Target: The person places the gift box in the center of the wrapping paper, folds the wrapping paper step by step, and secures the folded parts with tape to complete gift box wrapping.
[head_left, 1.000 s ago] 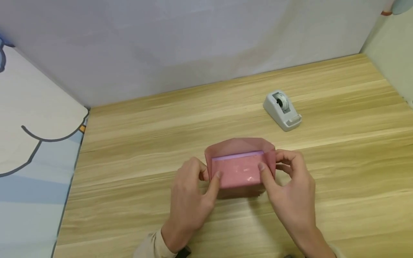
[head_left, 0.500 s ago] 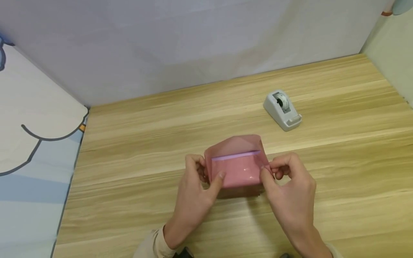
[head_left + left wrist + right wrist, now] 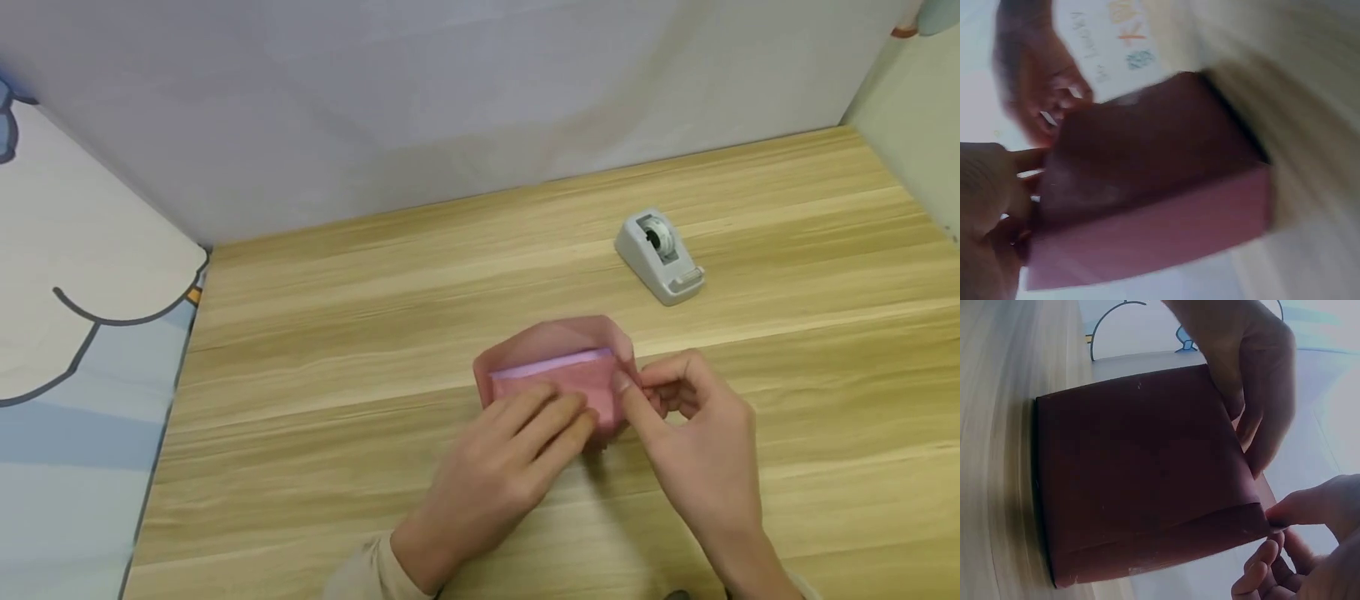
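Note:
A box wrapped in pink wrapping paper (image 3: 600,387) stands on the wooden table, its paper rising past the top at the back and right. A lavender edge (image 3: 551,364) shows inside the folded paper. Across the top lies my left hand (image 3: 498,475), its extended fingers resting on the near flap. My right hand (image 3: 705,446) pinches the paper at the right corner between thumb and index finger. The right wrist view shows the box's broad side (image 3: 1147,469) upright, with a fold along one edge. In the left wrist view the box (image 3: 1160,144) is dark and blurred.
A grey tape dispenser (image 3: 660,256) with a roll of tape stands behind the box, to the right. The wooden table (image 3: 322,333) meets a pale backdrop (image 3: 450,100) at the back. A cartoon-printed cloth (image 3: 90,233) hangs at the left.
My left hand has gone from gripping the left side to lying over the top flap. My right hand has shifted slightly right, still pinching the paper at the right corner.

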Tool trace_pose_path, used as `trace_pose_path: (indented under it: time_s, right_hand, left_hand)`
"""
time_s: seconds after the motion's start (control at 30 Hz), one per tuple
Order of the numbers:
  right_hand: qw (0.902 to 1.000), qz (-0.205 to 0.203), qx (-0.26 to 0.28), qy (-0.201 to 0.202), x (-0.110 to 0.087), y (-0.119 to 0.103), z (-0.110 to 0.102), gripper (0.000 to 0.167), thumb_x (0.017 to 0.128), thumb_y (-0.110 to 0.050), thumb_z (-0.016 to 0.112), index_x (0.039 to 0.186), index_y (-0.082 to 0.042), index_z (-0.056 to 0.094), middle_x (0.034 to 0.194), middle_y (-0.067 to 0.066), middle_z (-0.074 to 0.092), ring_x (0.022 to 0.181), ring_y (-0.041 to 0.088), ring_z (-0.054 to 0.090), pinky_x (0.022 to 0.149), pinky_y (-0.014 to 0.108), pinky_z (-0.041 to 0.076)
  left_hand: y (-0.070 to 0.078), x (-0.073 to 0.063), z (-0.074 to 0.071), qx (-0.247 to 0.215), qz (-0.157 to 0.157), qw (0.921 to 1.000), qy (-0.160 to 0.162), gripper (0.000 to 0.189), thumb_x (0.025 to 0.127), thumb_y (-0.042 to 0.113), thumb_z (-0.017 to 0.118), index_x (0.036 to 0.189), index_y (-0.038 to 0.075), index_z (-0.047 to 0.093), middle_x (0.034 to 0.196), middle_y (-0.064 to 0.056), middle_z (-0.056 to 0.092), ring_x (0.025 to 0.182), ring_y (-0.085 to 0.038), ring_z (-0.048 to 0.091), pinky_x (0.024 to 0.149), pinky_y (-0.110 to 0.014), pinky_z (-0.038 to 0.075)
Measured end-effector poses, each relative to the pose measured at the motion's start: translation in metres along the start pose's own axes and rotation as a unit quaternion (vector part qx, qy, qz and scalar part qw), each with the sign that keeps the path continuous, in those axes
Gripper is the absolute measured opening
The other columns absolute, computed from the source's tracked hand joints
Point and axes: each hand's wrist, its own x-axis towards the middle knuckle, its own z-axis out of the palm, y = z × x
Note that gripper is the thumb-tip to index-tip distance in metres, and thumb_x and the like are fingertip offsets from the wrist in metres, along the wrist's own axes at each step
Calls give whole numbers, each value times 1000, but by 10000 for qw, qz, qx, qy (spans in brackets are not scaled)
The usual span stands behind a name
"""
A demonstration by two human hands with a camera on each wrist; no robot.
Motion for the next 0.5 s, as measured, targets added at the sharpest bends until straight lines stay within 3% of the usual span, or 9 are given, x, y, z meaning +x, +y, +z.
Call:
trace_pose_path:
  time_s: [0.07,0.23,0.33,0.5]
  right_hand:
    - [10000,-84,-24,21,2,0,-2,13,90,-4,79,83,-6,68,71,-8,66,63,6,60,64,14,47]
    - [9985,-499,2,215,5,2,-4,18,92,-8,78,77,-8,69,69,-8,65,62,5,59,64,14,45]
    - [9969,-699,58,350,3,4,-2,15,90,-6,80,78,-8,71,71,-12,66,64,3,60,64,12,46]
    - [9963,-766,144,364,2,4,0,11,89,-4,81,81,-4,72,80,-18,70,74,-2,67,71,9,53]
  left_hand:
    - [3,5,-3,-89,-27,9994,-343,29,106,6,50,122,10,74,121,0,73,111,-18,64,100,-27,53]
    - [10,15,-7,19,-178,9975,-683,26,106,5,47,115,10,71,116,1,69,109,-18,62,98,-28,53]
    - [16,16,-4,150,-285,9966,-763,28,107,8,44,117,9,70,120,-3,70,114,-22,64,101,-33,54]
    - [23,12,5,735,-376,9933,-814,37,109,10,39,134,4,67,135,-9,70,125,-26,66,107,-38,53]
